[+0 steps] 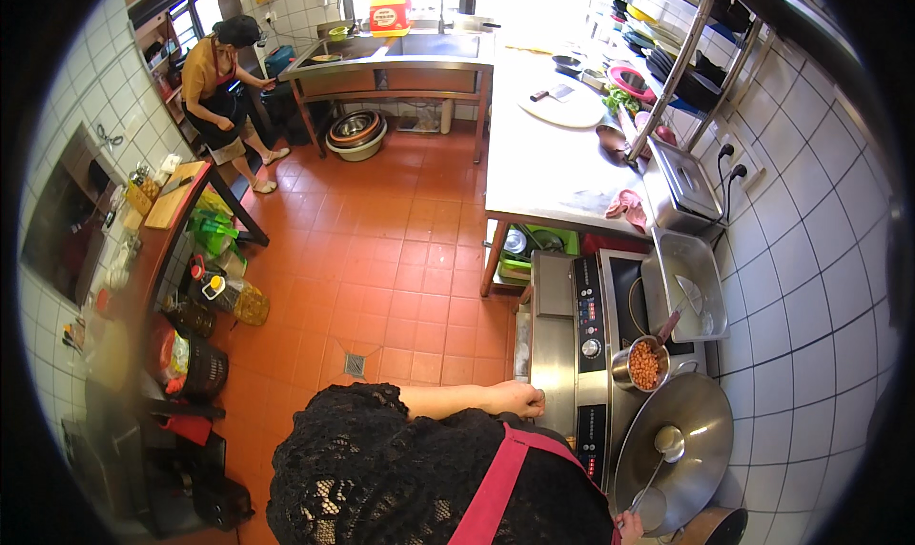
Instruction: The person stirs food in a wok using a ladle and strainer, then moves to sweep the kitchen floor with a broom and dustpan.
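At the lower right my right hand (629,527) grips the handle of a steel ladle (649,482). The ladle's bowl (670,441) sits inside a large metal wok (704,409) on the range. My left hand (518,400) is curled at the front edge of the steel range (556,373), fingers closed; nothing shows in it. Beyond the wok's rim, a small steel pot (622,373) contains orange-brown peanut-like pieces (645,365). A deep steel pan (661,259) behind it has liquid and a utensil with a brown handle (669,326).
Control panels (590,309) line the range. A brown pot (715,527) stands beside the wok. On the steel worktable (532,159) lie a cleaver (561,93), a round board (582,112) and a pink cloth (626,207). Another person (214,87) stands near the sink (436,44). Oil jugs (250,302) stand on the tiled floor.
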### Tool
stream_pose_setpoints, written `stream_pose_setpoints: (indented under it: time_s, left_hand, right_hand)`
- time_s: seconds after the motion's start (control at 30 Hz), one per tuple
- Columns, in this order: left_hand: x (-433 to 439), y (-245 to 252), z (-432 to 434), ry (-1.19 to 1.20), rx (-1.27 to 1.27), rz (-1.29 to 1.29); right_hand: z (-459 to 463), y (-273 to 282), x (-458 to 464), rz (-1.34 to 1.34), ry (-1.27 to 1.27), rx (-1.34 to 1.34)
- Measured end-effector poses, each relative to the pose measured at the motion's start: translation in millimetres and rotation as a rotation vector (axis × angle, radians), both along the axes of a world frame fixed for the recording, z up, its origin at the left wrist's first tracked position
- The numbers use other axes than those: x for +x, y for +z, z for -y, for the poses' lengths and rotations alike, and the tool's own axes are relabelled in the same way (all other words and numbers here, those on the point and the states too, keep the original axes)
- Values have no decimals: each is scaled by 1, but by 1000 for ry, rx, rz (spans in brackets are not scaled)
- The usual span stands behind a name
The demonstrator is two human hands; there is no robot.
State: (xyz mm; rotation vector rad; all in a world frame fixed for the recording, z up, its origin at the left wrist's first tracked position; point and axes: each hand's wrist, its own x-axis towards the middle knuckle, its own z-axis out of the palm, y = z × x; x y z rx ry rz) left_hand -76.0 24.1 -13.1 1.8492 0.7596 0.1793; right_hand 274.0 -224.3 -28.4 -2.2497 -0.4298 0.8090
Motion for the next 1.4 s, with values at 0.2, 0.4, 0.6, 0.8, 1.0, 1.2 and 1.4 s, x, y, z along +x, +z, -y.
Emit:
stream_pose_setpoints:
  time_s: [0.2,0.4,0.6,0.8,1.0,1.2,1.4]
  left_hand:
    - [1,-1,-2,-16,-35,-8]
    - [1,-1,1,14,-28,30]
    - [2,6,0,-4,-28,-12]
    - [6,-6,-1,-19,36,-80]
    - [9,-30,-8,-40,-40,-2]
    - [18,-28,-4,30,-286,-5]
    - [26,-29,-7,-32,-341,-12]
  right_hand:
    - [4,0,-1,6,-10,3]
    - [10,-5,3,20,-5,6]
    - [29,-23,16,51,17,15]
    - [33,-25,-6,-72,-157,150]
    - [24,-11,-17,289,-176,-92]
    - [13,-6,-29,181,-268,-72]
    - [10,-2,-53,-323,-324,315]
